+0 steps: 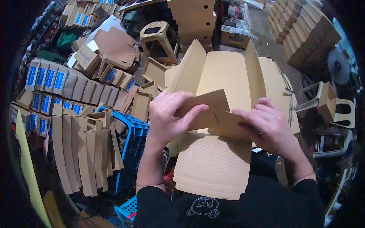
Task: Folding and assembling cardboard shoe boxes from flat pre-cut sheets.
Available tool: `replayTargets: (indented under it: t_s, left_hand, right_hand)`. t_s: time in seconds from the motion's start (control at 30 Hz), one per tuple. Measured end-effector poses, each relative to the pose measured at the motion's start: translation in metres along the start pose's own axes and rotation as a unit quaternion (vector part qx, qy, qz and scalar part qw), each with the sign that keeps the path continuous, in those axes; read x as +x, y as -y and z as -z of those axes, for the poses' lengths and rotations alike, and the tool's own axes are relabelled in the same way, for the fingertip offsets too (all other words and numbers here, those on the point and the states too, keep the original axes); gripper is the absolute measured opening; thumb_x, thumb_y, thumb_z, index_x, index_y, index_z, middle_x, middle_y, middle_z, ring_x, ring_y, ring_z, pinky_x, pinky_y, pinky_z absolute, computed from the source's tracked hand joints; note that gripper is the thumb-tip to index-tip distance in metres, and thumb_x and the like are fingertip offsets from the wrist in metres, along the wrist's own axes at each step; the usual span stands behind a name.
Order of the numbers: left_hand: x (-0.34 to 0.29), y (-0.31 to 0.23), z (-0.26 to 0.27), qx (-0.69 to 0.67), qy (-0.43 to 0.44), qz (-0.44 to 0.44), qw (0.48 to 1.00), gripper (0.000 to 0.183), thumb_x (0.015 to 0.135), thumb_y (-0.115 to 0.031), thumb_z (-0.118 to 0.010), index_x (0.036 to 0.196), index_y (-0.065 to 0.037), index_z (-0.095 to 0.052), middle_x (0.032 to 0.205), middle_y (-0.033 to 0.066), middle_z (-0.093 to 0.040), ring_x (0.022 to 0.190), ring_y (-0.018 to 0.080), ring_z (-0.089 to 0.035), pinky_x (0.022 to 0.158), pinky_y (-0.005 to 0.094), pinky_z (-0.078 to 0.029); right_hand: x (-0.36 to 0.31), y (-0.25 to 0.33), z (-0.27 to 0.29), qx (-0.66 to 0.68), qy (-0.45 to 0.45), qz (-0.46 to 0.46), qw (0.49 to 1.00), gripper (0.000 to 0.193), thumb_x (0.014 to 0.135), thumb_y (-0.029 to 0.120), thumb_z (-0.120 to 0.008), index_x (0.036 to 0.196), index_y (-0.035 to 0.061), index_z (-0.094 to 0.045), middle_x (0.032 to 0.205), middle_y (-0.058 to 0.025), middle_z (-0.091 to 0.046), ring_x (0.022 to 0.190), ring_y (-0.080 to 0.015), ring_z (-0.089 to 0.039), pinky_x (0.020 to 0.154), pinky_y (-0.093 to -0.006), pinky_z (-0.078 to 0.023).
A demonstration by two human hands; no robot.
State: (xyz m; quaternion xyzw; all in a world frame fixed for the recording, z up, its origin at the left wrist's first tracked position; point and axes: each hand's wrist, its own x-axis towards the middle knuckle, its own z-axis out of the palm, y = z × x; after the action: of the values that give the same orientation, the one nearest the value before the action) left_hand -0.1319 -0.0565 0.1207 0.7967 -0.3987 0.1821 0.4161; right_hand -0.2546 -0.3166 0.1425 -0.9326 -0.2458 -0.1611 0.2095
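In front of me a brown cardboard box [224, 74] is partly folded, its two long side walls standing up and its far end open. My left hand [169, 114] is closed on a short end flap at the left, thumb on its near face. My right hand [268, 123] grips the matching flap on the right, fingers bent over its upper edge. The two bent-in flaps meet or overlap near the middle; which lies in front is hard to tell. A long ribbed lid panel [213, 163] hangs toward my body. Beneath the box lies a stack of flat cardboard [279, 81].
Finished narrow boxes [81, 148] stand in and beside a blue plastic crate [131, 129] at my left. Behind them are rows of boxes with blue labels [49, 78]. A plastic stool [157, 38] stands ahead, stacked cardboard [310, 34] far right, and chairs [330, 106] at right.
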Motion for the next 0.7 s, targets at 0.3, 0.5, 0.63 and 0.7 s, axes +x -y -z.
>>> replayTargets:
  t_s: [0.3,0.5,0.63,0.7]
  left_hand:
    - [0.013,0.011,-0.01,0.025,0.123,-0.085,0.988,0.037,0.077,-0.022,-0.091,0.101,-0.008,-0.067,0.084,0.0075,-0.066,0.075,0.0259,-0.063,0.065,0.0361,-0.049]
    - [0.016,0.034,-0.004,0.041,0.178,-0.117,0.976,0.024,0.076,-0.013,-0.081,0.096,-0.012,-0.068,0.102,0.0059,-0.064,0.111,0.0302,-0.06,0.1,0.046,-0.045]
    - [0.016,0.06,0.007,0.161,0.233,-0.135,0.95,0.017,0.075,-0.01,-0.074,0.09,-0.012,-0.069,0.11,0.0049,-0.064,0.119,0.0306,-0.057,0.103,0.0474,-0.046]
    - [0.011,0.079,0.021,0.22,0.208,-0.127,0.945,0.023,0.075,-0.006,-0.069,0.097,-0.014,-0.074,0.108,0.0049,-0.066,0.119,0.0305,-0.059,0.104,0.0455,-0.047]
  right_hand:
    - [0.018,-0.006,-0.015,0.033,-0.03,0.003,0.999,0.043,0.087,0.012,-0.076,0.127,0.0083,-0.06,0.083,-0.0079,-0.065,0.08,-0.026,-0.067,0.086,-0.0415,-0.052]
    - [0.002,-0.003,-0.057,-0.003,-0.108,0.009,0.994,0.057,0.086,0.013,-0.077,0.139,0.0084,-0.058,0.078,-0.0047,-0.059,0.076,-0.0237,-0.064,0.076,-0.0394,-0.051]
    - [0.002,-0.022,-0.04,0.012,0.003,0.043,0.999,0.077,0.084,0.04,-0.08,0.15,0.012,-0.052,0.109,-0.0091,-0.064,0.11,-0.0296,-0.063,0.104,-0.0509,-0.045]
    - [-0.005,-0.052,-0.03,-0.05,0.053,0.014,0.997,0.093,0.074,0.059,-0.081,0.151,0.0157,-0.052,0.133,-0.012,-0.06,0.137,-0.0337,-0.049,0.121,-0.0618,-0.026]
